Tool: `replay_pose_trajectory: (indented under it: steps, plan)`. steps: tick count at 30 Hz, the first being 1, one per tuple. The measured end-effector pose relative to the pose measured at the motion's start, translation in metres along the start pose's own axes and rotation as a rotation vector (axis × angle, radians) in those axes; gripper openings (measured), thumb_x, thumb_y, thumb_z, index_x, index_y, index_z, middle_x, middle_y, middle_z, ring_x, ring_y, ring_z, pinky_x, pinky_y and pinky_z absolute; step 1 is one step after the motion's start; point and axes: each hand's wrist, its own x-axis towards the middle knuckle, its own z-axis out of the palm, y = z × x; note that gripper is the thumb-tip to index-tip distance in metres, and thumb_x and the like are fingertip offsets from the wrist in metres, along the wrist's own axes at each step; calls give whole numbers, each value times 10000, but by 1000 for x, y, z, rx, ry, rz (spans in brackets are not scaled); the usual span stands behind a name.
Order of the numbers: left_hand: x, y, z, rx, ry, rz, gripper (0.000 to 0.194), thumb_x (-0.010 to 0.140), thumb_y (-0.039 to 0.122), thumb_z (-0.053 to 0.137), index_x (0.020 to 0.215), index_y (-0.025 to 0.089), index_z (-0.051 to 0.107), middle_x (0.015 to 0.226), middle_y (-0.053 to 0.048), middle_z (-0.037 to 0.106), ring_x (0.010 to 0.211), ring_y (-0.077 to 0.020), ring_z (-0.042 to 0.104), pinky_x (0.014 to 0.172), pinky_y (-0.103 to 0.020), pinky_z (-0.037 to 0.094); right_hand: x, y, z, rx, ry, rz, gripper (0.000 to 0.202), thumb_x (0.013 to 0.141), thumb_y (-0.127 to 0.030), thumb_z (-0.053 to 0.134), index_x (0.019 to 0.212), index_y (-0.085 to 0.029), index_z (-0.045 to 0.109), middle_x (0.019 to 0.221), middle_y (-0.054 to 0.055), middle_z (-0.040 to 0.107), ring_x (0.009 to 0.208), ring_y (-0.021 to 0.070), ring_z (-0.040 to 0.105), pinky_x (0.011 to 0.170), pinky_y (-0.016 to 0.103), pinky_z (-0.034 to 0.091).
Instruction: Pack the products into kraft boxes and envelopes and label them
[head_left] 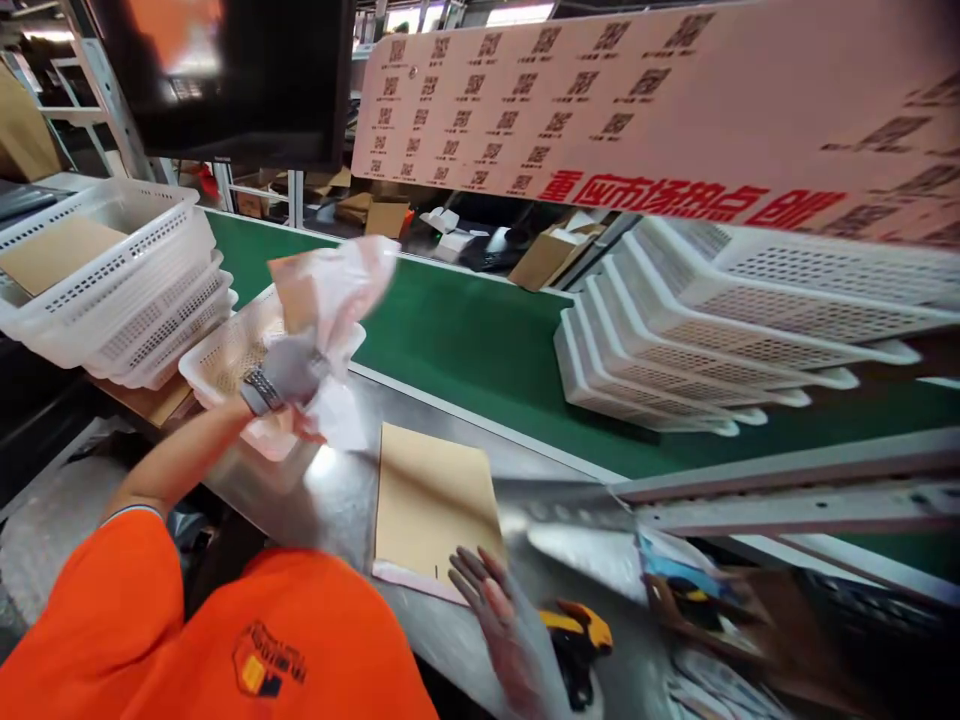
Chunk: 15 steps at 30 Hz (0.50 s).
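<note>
My left hand [296, 370], gloved in grey with a watch at the wrist, is closed on a white and pinkish plastic packet [349, 290], blurred by motion, with a brown piece beside it. It is above a white perforated basket [217, 360]. A stack of flat brown cardboard mailers [435, 490] lies on the metal table. Over the lower right corner of that stack is my right hand [487, 600], gloved, fingers apart and holding nothing. A yellow and black scanner [581, 635] stands just right of it.
Beyond the metal table [345, 500] runs a green conveyor belt [465, 330]. White baskets [150, 290] are stacked at the left, and more [652, 330] at the right. A monitor [232, 80] and a board with printed codes [600, 120] hang above. A metal rail [787, 510] crosses the right.
</note>
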Motion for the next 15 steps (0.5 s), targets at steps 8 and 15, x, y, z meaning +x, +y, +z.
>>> replay_pose_trajectory:
  steps: [8,15]
  plan:
    - [-114,186,181,-307,-661,595,246,949,426,726,1098,234,760,947,-200,830,847,-361,834,603,-409,568,34,-61,30,-103,113,-181,759,742,-793,822,1174,-171,798,983,146,807,891,328,758,845,494,637]
    - [-130,144,269,-305,-678,246,418,1090,321,486,1440,216,689,1339,-162,792,1208,-303,780,1024,-401,609,-2,12,-48,-376,294,-71,614,838,-590,646,1184,-103,789,1209,264,822,1117,386,770,958,497,630]
